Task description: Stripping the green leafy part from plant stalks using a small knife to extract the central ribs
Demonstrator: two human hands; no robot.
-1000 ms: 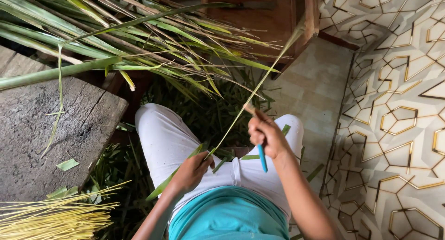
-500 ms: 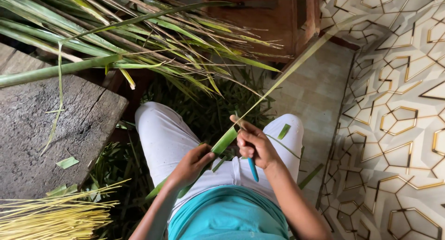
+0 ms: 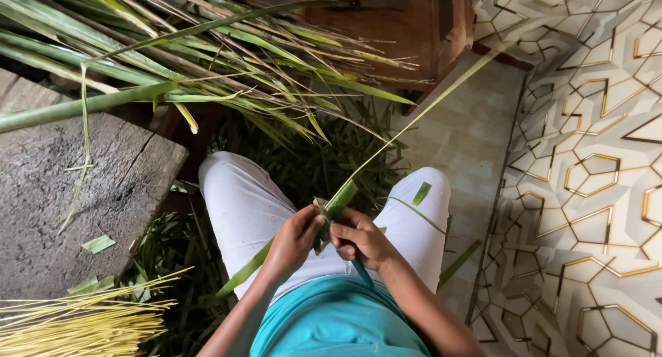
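Observation:
I sit with white trousers and a teal shirt, both hands meeting over my lap. My left hand (image 3: pixel 293 240) pinches a long green palm leaflet (image 3: pixel 414 119) near its base; the leaflet runs up and to the right past the wooden furniture. My right hand (image 3: pixel 358 238) grips a small knife with a blue handle (image 3: pixel 362 271), the handle poking out below the fist and the blade end pressed against the leaflet next to my left thumb. The leaflet's lower end (image 3: pixel 245 271) hangs left of my left wrist.
A heap of palm fronds (image 3: pixel 207 60) lies across the top. A worn wooden plank (image 3: pixel 76 191) is at the left, with a bundle of yellow stripped ribs (image 3: pixel 76 322) below it. Green leaf scraps (image 3: pixel 310 157) cover the floor between my knees. Patterned tiles (image 3: pixel 593 171) lie at the right.
My right hand with the knife has slid down the leaflet from mid-length to its base, now touching my left hand. The leaflet's free end has swung further right.

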